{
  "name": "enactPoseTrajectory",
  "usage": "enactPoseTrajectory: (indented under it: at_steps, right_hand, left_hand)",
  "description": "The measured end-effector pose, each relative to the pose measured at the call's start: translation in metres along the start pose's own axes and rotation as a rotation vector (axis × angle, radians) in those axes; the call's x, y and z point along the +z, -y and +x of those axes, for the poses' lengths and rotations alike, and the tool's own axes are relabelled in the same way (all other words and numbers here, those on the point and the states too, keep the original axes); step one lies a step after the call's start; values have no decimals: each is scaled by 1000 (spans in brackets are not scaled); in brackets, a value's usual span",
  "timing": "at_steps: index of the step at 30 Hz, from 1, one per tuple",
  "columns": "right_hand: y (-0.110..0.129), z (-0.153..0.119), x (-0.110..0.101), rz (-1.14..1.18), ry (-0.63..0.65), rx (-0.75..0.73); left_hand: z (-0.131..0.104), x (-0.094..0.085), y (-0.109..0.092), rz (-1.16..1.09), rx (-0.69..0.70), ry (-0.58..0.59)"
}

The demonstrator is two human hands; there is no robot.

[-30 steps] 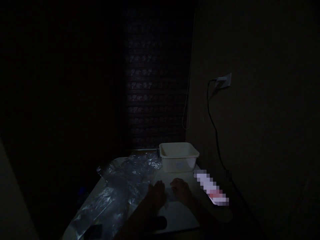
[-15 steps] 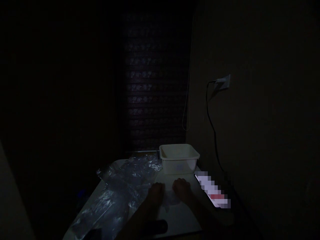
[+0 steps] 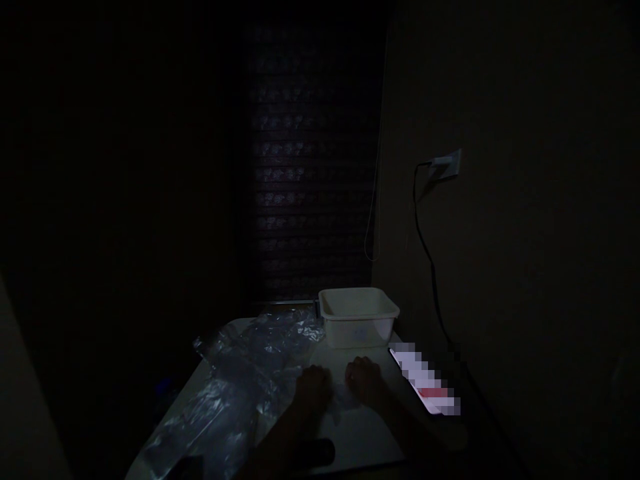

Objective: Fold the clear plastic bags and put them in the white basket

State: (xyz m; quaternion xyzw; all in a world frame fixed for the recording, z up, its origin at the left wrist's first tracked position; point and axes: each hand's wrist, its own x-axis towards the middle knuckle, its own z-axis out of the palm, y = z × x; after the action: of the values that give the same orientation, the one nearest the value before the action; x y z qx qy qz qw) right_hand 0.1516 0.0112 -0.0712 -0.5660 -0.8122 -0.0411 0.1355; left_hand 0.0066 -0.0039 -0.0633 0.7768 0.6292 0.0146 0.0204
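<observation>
My left hand (image 3: 313, 388) and my right hand (image 3: 366, 381) are side by side over the white table, fingers curled closed. A faint, see-through sheet, apparently a clear plastic bag (image 3: 344, 398), spans the gap between them, and both hands seem to grip its edges. Dim light hides the fingertips. Beyond my hands stands a white plastic tub (image 3: 357, 332). Crumpled clear plastic bags (image 3: 220, 407) spread over the table's left side, close to my left hand.
A phone with a lit, blurred screen (image 3: 423, 380) lies right of my right hand. A dark rounded object (image 3: 317, 453) sits near the front edge. A black cord (image 3: 430, 260) hangs from the wall outlet (image 3: 447, 165). Behind is a window blind (image 3: 305, 173).
Both hands stay in nearly the same place. My left hand has shifted very slightly to the right; the tub, phone and heaped plastic have not moved.
</observation>
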Motion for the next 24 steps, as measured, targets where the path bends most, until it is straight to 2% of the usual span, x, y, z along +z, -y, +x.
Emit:
enactPoseTrajectory:
  at_steps: [3, 6, 9, 12, 15, 17, 19, 22, 24]
  right_hand:
    - [0, 2, 0, 43, -45, 7]
    - [-1, 5, -1, 230, -118, -1]
    - [-2, 10, -1, 661, -128, 5]
    - [0, 14, -2, 1130, -84, 164]
    - [3, 14, -7, 1324, 9, 288]
    - [4, 12, -11, 1348, 103, 299]
    - [4, 11, -15, 1382, 146, 294]
    - [2, 10, -16, 1474, 97, 315]
    - [0, 9, -17, 1505, 88, 341]
  left_hand:
    - [0, -2, -1, -181, -93, -39]
    - [3, -2, 3, -506, -127, -138]
    - [6, -2, 7, -852, -115, -176]
    - [8, -1, 7, -1238, -149, -249]
    - [7, -1, 5, -1529, -179, -323]
    - [6, -3, 4, -1616, -190, -339]
    - [4, -5, 3, -1651, -190, -295]
    - [2, -7, 1, -1644, -187, -178]
    - [1, -8, 1, -1625, -184, -162]
